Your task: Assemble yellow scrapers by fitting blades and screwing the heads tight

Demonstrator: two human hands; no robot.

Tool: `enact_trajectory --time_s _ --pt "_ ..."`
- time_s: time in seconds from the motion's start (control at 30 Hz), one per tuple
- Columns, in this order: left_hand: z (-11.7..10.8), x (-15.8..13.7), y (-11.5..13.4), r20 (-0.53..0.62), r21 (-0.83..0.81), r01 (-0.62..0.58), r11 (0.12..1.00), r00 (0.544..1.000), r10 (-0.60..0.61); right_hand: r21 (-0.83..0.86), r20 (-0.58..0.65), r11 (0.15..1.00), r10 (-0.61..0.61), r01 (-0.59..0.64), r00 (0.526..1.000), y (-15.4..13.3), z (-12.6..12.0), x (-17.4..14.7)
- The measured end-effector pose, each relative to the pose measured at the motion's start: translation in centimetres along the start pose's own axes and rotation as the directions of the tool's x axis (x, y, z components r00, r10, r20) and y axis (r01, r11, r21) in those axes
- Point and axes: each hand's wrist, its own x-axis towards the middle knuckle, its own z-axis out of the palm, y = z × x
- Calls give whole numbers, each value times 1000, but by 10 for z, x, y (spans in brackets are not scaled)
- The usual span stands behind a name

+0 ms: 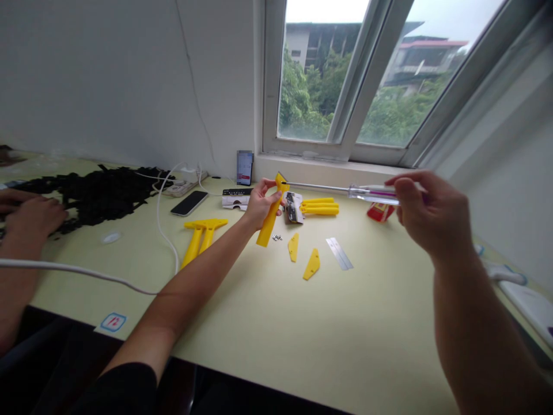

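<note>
My left hand (pixel 260 204) is closed round a yellow plastic scraper (pixel 268 222), its head tilted up and away from me. In my right hand (pixel 432 213) is a screwdriver (pixel 374 193) with a clear handle and a long metal shaft. The shaft's tip meets the scraper's head just above my left fingers. Below on the table lie several small screws (pixel 277 237), two loose yellow plates (pixel 311 265) and thin metal blades (pixel 339 253). Behind my left hand, more yellow scrapers (pixel 320 207) rest beside a printed package (pixel 294 208).
Two yellow scrapers (pixel 203 233) lie beside my left forearm. A phone (pixel 189 203), a white cable (pixel 159 210), a red box (pixel 380 212) and an upright phone (pixel 244 168) stand around. At left, another person's hands (pixel 37 216) are near a black pile (pixel 103 193).
</note>
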Motion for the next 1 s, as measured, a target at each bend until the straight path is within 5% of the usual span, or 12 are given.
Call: enact_trajectory --time_s 0.07,0.2,0.27,0.37,0.5,0.63,0.77,0.9,1.0 --pt "-1 1 1 -9 9 -4 1000 1000 4 -53 53 996 72 -69 996 3 2 1" --pt "-5 3 1 -58 46 -23 999 998 26 312 275 943 25 -114 961 15 13 4" --pt "-6 4 0 -60 65 -46 997 997 50 331 228 941 -12 -66 974 19 17 4" --pt "-5 5 -1 -54 92 -71 993 996 76 185 60 977 93 -102 994 23 20 4" --pt "-3 4 -1 -74 105 -69 992 994 77 349 249 925 62 -149 966 27 17 8" --pt "-2 3 0 -52 101 -71 992 996 77 291 116 938 161 -189 980 27 16 10" --pt "-1 2 -1 -55 109 -71 992 996 77 382 243 908 80 -172 967 26 16 9" --pt "1 1 -1 -49 99 -33 995 998 38 308 99 936 147 -171 984 25 15 9" --pt "1 1 -1 -39 90 -38 995 998 42 381 204 903 125 -196 971 24 13 10"
